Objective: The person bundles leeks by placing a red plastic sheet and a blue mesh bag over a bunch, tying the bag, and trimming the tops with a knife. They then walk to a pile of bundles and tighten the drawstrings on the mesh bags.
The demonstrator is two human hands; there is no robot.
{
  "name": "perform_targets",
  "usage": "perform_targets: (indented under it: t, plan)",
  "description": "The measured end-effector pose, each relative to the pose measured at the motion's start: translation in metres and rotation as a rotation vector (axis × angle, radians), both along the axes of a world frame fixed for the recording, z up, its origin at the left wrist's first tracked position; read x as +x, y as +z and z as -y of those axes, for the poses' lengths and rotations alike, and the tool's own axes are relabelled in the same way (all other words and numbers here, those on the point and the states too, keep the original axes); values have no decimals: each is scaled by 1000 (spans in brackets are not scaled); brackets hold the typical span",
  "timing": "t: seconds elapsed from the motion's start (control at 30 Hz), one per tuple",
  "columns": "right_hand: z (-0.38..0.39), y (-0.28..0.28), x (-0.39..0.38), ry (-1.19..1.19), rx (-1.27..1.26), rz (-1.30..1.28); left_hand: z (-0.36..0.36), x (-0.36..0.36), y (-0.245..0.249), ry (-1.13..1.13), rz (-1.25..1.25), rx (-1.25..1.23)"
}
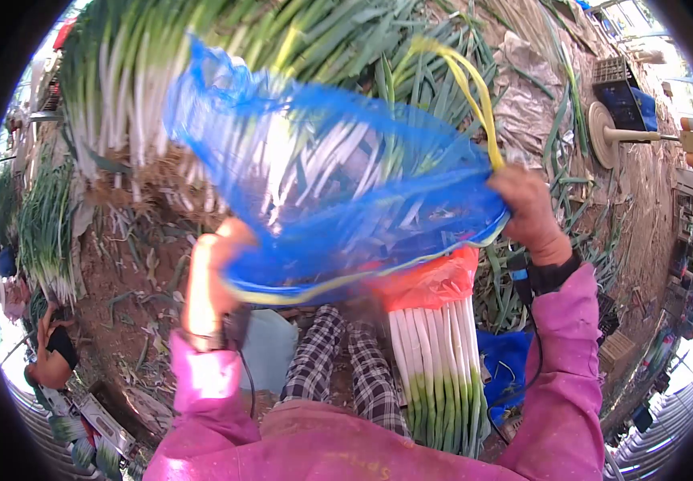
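A translucent blue bag (435, 180) with a pale rim is stretched wide between my two hands. My left hand (222, 256), smeared by motion, is closed on the rim at the near left corner. At the right end, my right hand (527, 208) grips the rim beside a yellow strap (483, 96) that loops up and away. Just below the bag's near edge lies a bundle of long green onions (435, 361), white parts away from me and green parts toward me. Red plastic (439, 280) covers its far end, partly hidden by the bag.
A large heap of loose green onions (130, 80) spreads behind the bag, roots toward me. Another pile (46, 216) lies left, near a co-worker (54, 353). Blue plastic (507, 361) sits right of the bundle. A round wooden disc with a handle (601, 135) and a crate (609, 70) stand far right.
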State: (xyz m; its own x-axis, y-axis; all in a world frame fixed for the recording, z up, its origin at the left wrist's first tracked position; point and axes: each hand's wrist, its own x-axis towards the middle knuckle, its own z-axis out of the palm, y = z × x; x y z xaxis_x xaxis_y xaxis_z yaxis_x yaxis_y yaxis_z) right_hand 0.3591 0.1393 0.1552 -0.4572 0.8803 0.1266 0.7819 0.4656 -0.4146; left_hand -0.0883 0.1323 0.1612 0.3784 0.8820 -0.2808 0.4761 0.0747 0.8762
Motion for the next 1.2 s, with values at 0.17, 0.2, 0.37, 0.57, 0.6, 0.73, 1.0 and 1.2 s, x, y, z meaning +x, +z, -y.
perform_targets:
  t: [0.17, 0.2, 0.37, 0.57, 0.6, 0.73, 1.0, 1.2]
  plan:
    - [114, -213, 70, -155, -590, 251, 110, 103, -240, -494, -179, 18]
    - [131, -253, 83, -183, -632, 229, 126, 120, -266, -459, -205, -155]
    - [145, -329, 92, -346, -1077, 336, 183, 170, -362, -164, -92, -750]
    - [156, -374, 83, -772, -1589, 35, 181, 177, -420, 9, 162, -1121]
    - [158, -372, 84, -809, -1643, 64, 180, 179, -422, 47, 198, -1197]
    - [211, -419, 123, -744, -1725, 166, 193, 178, -421, 184, 171, -1247]
    - [251, -358, 102, -827, -1147, 36, 235, 156, -372, 405, -31, -766]
    - [299, -284, 51, -1200, -693, -383, 259, 157, -272, 340, 241, -600]
